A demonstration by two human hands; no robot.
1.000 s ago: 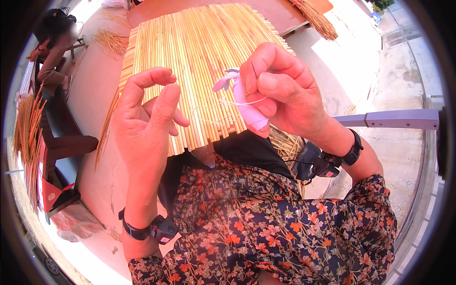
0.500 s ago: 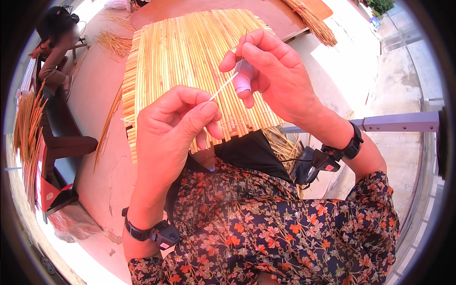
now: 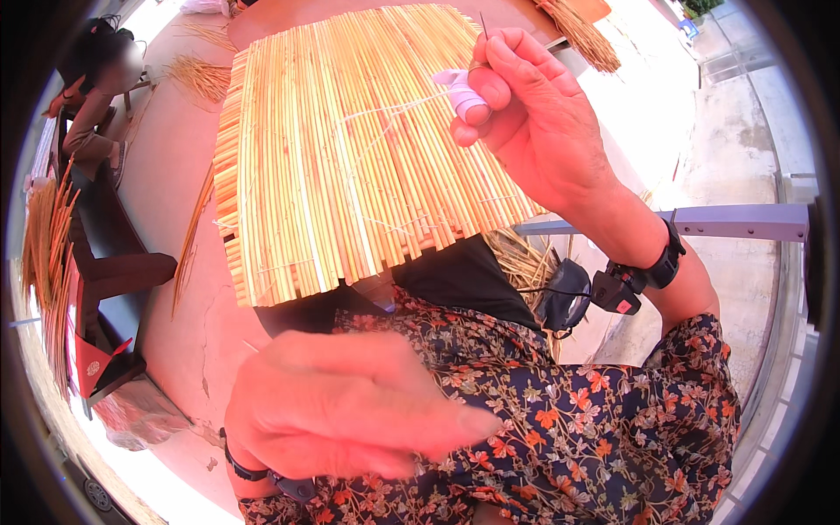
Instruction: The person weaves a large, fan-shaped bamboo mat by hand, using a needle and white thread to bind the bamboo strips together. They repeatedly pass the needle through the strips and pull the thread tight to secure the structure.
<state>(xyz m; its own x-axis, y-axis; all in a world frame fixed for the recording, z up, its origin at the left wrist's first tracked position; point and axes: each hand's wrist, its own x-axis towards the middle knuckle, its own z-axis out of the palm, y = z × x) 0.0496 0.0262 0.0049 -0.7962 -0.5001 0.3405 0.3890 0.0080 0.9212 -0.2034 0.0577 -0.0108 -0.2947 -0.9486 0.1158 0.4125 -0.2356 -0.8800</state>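
Observation:
A mat of yellow reed stalks point(image 3: 289, 166) lies before me, stitched with white thread near its close edge. Above its right side, my right hand point(image 3: 556, 131) pinches a thin needle point(image 3: 483, 26), whose tip points upward. Pale lilac wrapping point(image 3: 464, 94) covers one of that hand's fingers. White thread point(image 3: 389, 111) trails loosely from near the wrapped finger across the reeds. My left hand point(image 3: 350, 402) is low in front of my flowered shirt, off the mat. Motion smears its fingers, so whether it holds anything is unclear.
Reed bundles stand at the far left point(image 3: 48, 236) and lie at the upper right point(image 3: 582, 35). Loose reeds point(image 3: 199, 77) are on the floor. Another person point(image 3: 96, 114) sits at the upper left beside a dark wooden bench point(image 3: 122, 271). A lilac bar point(image 3: 744, 222) extends on the right.
My left hand has let go of the white thread and swung down toward me. The right hand has risen slightly to the right with the needle. The thread now hangs slack over the mat.

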